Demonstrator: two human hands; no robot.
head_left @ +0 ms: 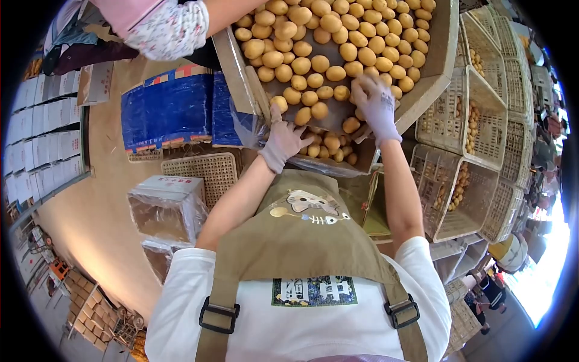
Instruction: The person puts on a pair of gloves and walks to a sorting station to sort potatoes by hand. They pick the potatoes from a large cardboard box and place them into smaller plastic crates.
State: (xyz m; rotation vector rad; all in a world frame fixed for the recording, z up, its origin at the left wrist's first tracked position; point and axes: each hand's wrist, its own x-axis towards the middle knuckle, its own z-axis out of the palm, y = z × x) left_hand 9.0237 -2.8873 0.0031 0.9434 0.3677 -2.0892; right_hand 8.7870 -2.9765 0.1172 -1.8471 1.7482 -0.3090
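Round yellow-tan fruits lie loose across a wide sorting tray with a raised rim. My left hand, in a pale glove, rests at the tray's near left edge, fingers spread. Its index fingertip is at a single fruit. Over the tray's right part is my right hand, also gloved, palm down with fingers bent and apart among the fruits. What lies under its fingertips is partly hidden. Between and below the hands, more fruits sit in a plastic-lined box at the near edge.
Pale plastic crates, some with fruit inside, are stacked on the right. Blue-covered boxes, a woven-look crate and a plastic-wrapped carton stand on the left. Another person's sleeved arm reaches over the tray's far left.
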